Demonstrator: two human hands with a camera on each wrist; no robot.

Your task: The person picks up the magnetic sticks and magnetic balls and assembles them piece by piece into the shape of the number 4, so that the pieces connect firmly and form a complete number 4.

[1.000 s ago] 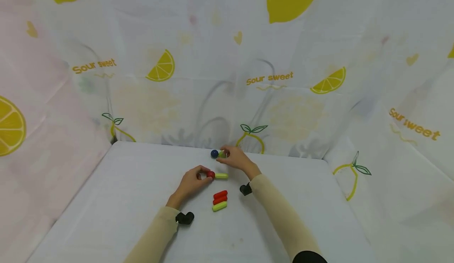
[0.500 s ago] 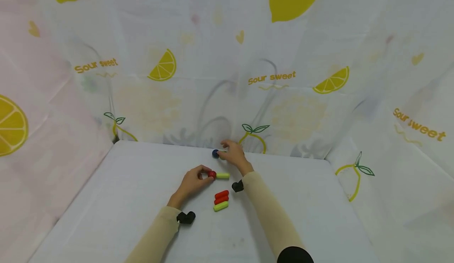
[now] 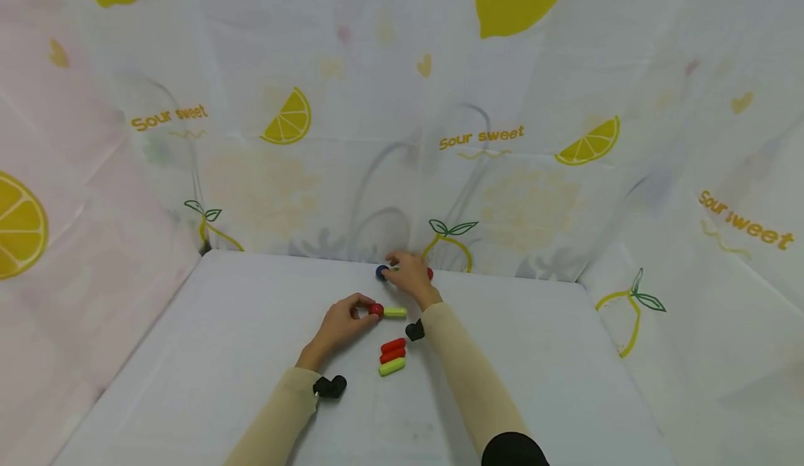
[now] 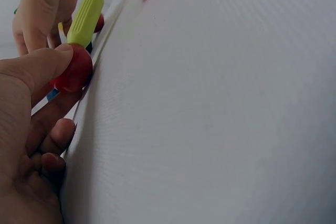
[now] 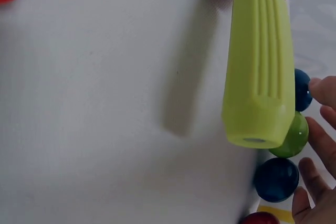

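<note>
My left hand [image 3: 339, 326] pinches a red ball [image 4: 76, 69] between thumb and fingers. A yellow-green ribbed rod [image 3: 395, 312] sticks out from that ball to the right. At the table's far edge my right hand [image 3: 411, 275] reaches over a row of balls. Its fingertips touch or nearly touch a blue ball [image 5: 302, 90] at the row's left end and the green ball [image 5: 295, 135] beside it. Farther along the row are a second blue ball [image 5: 276, 180] and another red ball [image 3: 430, 274]. My right hand partly hides the row in the head view.
Two red rods [image 3: 393, 345] and a yellow-green rod [image 3: 392, 367] lie side by side on the white table [image 3: 239, 354], nearer than the hands. Behind the far edge hangs a lemon-print cloth [image 3: 352, 194], with more cloth at both sides.
My right hand has shifted left along the row, from the green ball towards the left-end blue ball. The right-end red ball has come into view. My left hand keeps its hold.
</note>
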